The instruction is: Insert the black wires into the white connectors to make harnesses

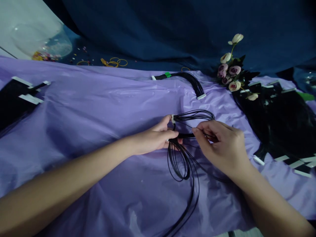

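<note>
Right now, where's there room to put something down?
The shiny purple sheet is bare between the black wire bundle at far left and the left hand, and below the left forearm, left of the looped black wires. It's crowded around the right hand and by the cream-and-purple flowers.

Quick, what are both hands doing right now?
Left hand: closed on the black wires, near a white connector.
Right hand: closed, fingertips pinching the same black wires.
</note>
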Tool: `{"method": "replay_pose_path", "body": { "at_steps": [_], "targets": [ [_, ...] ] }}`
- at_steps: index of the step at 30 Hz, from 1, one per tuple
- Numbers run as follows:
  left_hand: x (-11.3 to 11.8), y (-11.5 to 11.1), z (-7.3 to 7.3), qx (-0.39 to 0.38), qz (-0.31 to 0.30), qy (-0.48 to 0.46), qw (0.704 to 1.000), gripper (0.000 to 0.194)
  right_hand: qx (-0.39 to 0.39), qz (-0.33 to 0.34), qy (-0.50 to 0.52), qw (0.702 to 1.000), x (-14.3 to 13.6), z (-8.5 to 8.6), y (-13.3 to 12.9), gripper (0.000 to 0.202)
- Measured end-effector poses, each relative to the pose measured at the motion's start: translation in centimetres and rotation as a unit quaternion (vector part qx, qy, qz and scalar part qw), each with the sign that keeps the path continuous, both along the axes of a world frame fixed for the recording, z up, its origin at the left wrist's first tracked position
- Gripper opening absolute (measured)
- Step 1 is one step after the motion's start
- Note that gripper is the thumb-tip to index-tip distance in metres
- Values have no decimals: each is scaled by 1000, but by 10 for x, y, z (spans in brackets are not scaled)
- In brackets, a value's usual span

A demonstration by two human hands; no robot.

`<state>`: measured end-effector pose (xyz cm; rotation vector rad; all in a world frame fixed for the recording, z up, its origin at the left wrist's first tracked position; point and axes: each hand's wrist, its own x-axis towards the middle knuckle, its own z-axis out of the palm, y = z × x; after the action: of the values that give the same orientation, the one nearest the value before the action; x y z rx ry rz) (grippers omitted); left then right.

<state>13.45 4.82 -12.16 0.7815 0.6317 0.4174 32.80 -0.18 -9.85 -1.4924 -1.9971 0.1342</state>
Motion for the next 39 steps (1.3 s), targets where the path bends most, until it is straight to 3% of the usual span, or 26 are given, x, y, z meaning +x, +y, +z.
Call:
{"method": "replay_pose_path", "body": {
  "at_steps": [5,9,12,18,23,26,29,34,37,39],
  "targets": [
    [1,-2,-2,17,2,6,1000,32,-149,-32,112,982,-6,8,-5,14],
    [1,-4,-4,35,6,13,999,33,-199,-45,160,966,-9,12,-6,19],
    [2,-4,-4,45,9,16,999,33,-190,-43,158,968,-10,11,-8,20],
    [3,-4,-5,34,17,19,999,36,-76,-10,67,995,-11,2,-9,10],
    [4,-4,-5,39,14,14,999,32,-10,-5,3,1000,-11,-3,-9,5],
    [3,-4,-4,39,12,16,999,32,-33,16,22,999,-11,-2,-8,6],
    [3,-4,-4,36,11,21,999,32,-102,36,77,991,-11,2,-7,8],
    [3,-4,-4,48,7,24,999,29,-215,13,136,967,-12,6,-7,19],
    [2,-4,-4,64,-2,25,998,26,-196,-3,118,974,-14,3,-8,16],
    [2,-4,-5,69,-6,22,997,27,-141,-15,67,988,-16,-1,-8,14]
  ]
}}
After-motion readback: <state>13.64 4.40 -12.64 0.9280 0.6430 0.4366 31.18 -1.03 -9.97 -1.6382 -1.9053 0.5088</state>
